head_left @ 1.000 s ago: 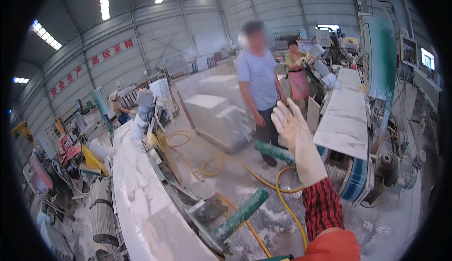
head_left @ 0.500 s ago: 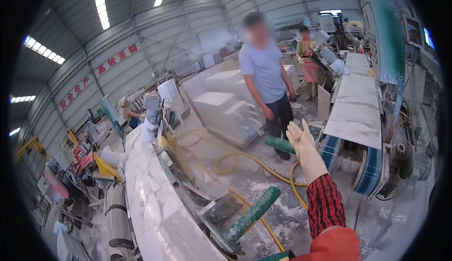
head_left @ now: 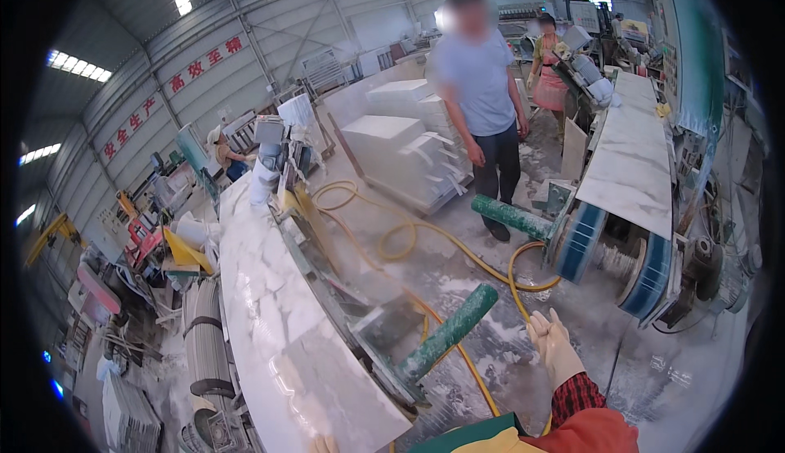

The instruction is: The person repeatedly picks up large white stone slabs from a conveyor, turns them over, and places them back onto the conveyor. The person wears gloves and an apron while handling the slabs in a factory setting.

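My right hand [head_left: 556, 350], in a cream glove with a red-and-black checked cuff, is raised over the wet floor. Its fingers point up, slightly apart and bent, and it holds nothing. Behind it runs a yellow hose [head_left: 468, 248], and to its left is a green roller [head_left: 450, 333] fixed to the conveyor frame. At the lower edge, gloved fingertips of my left hand [head_left: 324, 443] lie stretched out on a white marble slab [head_left: 331, 383] with grey veins; the rest of that hand is out of the picture.
A person in a light shirt [head_left: 481, 85] stands beyond the hose, near stacked white slabs [head_left: 384, 132]. Another marble slab [head_left: 628, 154] rests on a blue-belted conveyor [head_left: 582, 244] at right, with a second green roller [head_left: 511, 217]. Bundled strips [head_left: 202, 338] are at left. Other people work farther back.
My right hand has dropped from beside the far roller to lower over the floor. Fingertips of my left hand have come into view at the lower edge. The view has shifted slightly.
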The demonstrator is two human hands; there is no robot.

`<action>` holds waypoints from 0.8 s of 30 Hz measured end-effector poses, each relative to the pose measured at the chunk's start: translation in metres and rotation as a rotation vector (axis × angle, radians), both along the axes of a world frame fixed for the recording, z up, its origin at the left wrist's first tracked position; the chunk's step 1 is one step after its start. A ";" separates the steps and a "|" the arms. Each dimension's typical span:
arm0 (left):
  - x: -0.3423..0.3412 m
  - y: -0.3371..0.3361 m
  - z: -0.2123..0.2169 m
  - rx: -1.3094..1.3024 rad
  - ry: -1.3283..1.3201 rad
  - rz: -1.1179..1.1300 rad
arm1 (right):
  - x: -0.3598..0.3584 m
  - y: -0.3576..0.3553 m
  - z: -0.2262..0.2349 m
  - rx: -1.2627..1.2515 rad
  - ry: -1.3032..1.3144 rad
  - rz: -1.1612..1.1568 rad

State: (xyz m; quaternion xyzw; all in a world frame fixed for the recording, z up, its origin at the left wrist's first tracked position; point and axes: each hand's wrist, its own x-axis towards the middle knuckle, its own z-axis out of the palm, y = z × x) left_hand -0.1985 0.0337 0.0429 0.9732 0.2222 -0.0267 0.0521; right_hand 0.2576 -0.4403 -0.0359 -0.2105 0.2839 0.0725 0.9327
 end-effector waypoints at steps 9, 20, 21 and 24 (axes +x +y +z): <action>-0.011 0.018 -0.028 0.075 -0.160 -0.264 | -0.028 0.090 0.185 -0.110 -0.469 0.214; 0.013 0.007 0.047 -0.061 -0.317 -0.545 | -0.033 0.161 0.361 0.070 -1.081 0.306; 0.014 0.006 0.051 -0.074 -0.311 -0.568 | -0.038 0.159 0.357 0.066 -0.975 0.285; 0.011 0.007 0.051 -0.018 -0.349 -0.601 | -0.052 0.170 0.344 0.000 -0.824 0.147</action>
